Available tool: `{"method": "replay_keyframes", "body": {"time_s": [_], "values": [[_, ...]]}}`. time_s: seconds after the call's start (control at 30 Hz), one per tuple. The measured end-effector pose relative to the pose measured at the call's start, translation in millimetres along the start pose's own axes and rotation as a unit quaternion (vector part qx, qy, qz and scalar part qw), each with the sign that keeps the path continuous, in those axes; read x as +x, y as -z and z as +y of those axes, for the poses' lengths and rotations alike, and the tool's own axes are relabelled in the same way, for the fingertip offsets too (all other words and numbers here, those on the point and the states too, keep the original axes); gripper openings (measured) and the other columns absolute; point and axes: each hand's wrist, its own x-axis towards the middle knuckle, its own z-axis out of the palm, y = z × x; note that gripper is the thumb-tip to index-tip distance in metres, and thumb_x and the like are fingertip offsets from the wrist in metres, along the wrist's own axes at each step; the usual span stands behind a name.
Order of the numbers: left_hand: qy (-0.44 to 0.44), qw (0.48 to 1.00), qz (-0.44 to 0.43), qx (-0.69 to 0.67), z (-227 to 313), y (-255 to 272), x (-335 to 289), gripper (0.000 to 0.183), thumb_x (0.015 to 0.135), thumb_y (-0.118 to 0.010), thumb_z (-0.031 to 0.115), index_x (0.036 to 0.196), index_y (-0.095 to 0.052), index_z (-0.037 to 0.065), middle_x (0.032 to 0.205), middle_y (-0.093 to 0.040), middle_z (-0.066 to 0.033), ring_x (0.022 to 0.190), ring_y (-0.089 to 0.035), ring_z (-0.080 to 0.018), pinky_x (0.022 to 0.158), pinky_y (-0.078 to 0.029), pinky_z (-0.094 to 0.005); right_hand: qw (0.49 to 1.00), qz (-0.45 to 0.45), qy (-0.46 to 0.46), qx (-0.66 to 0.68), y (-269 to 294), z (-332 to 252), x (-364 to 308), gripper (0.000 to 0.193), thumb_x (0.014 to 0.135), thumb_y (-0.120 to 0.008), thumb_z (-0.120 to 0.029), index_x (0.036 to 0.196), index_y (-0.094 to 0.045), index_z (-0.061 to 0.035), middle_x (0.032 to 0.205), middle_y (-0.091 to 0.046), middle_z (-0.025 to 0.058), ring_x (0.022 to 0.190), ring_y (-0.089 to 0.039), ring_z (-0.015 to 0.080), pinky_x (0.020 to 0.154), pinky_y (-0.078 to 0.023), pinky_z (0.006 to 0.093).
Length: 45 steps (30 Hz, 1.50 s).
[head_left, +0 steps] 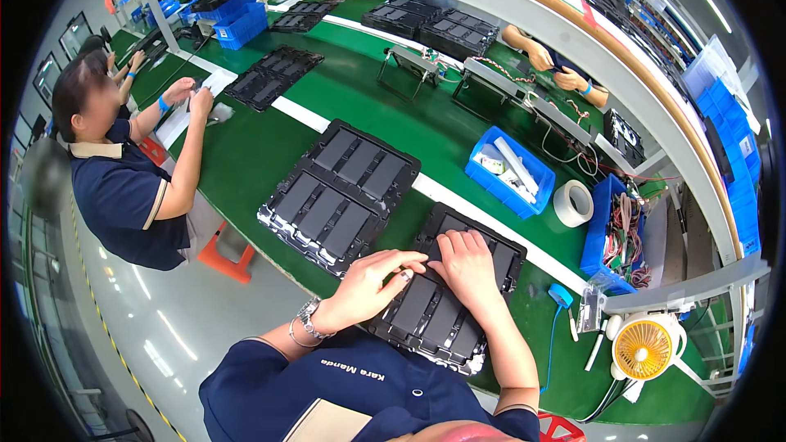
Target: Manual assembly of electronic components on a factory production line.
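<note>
Left hand: reaches point(370, 285) across to the near tray, thumb and fingers drawn together at its middle; cannot tell whether they pinch a small part.
Right hand: palm down point(468, 268) on the same tray, fingers bent over its surface, just beside the left fingertips; any grip is hidden.
Near tray: black, moulded point(519, 255), on the green desk point(233, 176) right before the person, bearing dark rectangular pieces point(408, 303) in rows.
Second tray: similar point(347, 187), just left of the near one, also filled.
Blue bin: beyond the trays point(539, 197), with white items inside.
Tape roll: white point(584, 205), between that bin and a wire-filled blue box point(597, 239).
Fan: yellow and white point(643, 349), at right.
</note>
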Motion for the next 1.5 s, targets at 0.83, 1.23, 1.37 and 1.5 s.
{"method": "replay_keyframes", "body": {"time_s": [0.83,1.23,1.37,1.5], "values": [[0.223,0.83,-0.108,-0.5,-15,-44,46,0.038,0.108,-0.033,0.023,0.141,-0.031,0.004,0.122,-0.058,-0.0128,0.101,-0.066,-0.0224,0.089,-0.052,-0.0342,0.87,0.202,-0.22,0.393,35,-3,-40,0.02,0.082,-0.069,-0.005,0.102,-0.064,-0.0012,0.108,-0.059,0.013,0.1,-0.061,0.0249,0.087,-0.049,0.0348],[0.192,0.868,-0.075,-0.452,-16,-56,50,0.06,0.088,-0.054,-0.009,0.139,-0.024,0.003,0.099,-0.057,-0.0078,0.078,-0.063,-0.0125,0.07,-0.056,-0.0283,0.624,0.114,-0.274,0.723,21,-6,-31,0.01,0.097,-0.056,-0.004,0.094,-0.056,0.0045,0.096,-0.049,0.0059,0.075,-0.061,0.0135,0.073,-0.05,0.0287],[0.202,0.879,-0.069,-0.426,-15,-56,52,0.06,0.085,-0.055,-0.009,0.136,-0.027,0.003,0.097,-0.056,-0.0063,0.075,-0.062,-0.0111,0.065,-0.055,-0.0262,0.646,0.113,-0.294,0.695,23,-10,-31,0.006,0.095,-0.057,-0.001,0.091,-0.056,0.0039,0.096,-0.052,0.0068,0.076,-0.06,0.0135,0.073,-0.05,0.0294],[0.211,0.879,-0.093,-0.418,-17,-53,53,0.06,0.082,-0.057,-0.008,0.135,-0.03,0.002,0.097,-0.055,-0.0047,0.079,-0.059,-0.0093,0.068,-0.053,-0.0263,0.778,0.154,-0.255,0.554,9,-8,-36,0.005,0.088,-0.062,0.002,0.09,-0.057,0.0024,0.093,-0.056,0.0097,0.08,-0.059,0.018,0.073,-0.049,0.0312]]}}
